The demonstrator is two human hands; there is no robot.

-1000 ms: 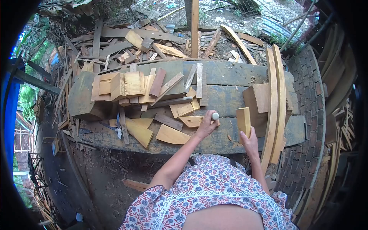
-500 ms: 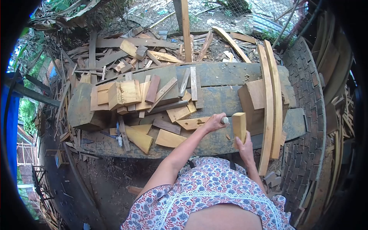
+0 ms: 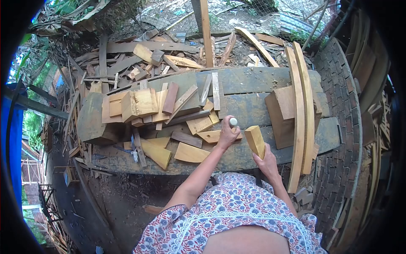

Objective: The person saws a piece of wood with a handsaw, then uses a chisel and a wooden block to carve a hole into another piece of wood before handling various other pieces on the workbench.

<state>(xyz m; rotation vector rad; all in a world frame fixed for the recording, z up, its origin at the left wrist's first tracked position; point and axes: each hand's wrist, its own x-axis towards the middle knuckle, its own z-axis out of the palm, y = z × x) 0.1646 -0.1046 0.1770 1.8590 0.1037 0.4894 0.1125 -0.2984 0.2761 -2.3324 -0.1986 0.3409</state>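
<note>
Over the workbench point(image 3: 249, 86), my left hand point(image 3: 228, 136) is wrapped round an upright chisel point(image 3: 233, 122). Only its pale round handle end shows; the blade is hidden below my fist. Beneath that hand lies a light wooden piece point(image 3: 210, 136), partly covered by the hand. My right hand point(image 3: 267, 161) grips the lower end of a squared yellowish wood block point(image 3: 255, 140). The block is tilted, its top leaning left toward the chisel, with a gap between them. A flat tan board point(image 3: 190, 153) lies near my left forearm.
Two long curved timbers point(image 3: 297, 122) lean across a big wooden block point(image 3: 279, 106) at the right. Many offcuts, including a thick block point(image 3: 139, 103), crowd the bench's left. Behind are a wooden post point(image 3: 206, 38) and scrap wood; a brick surface point(image 3: 338, 110) runs along the right.
My left hand has shifted left and turned the chisel more upright. The wood block in my right hand has moved left and lower, and now tilts more to the left.
</note>
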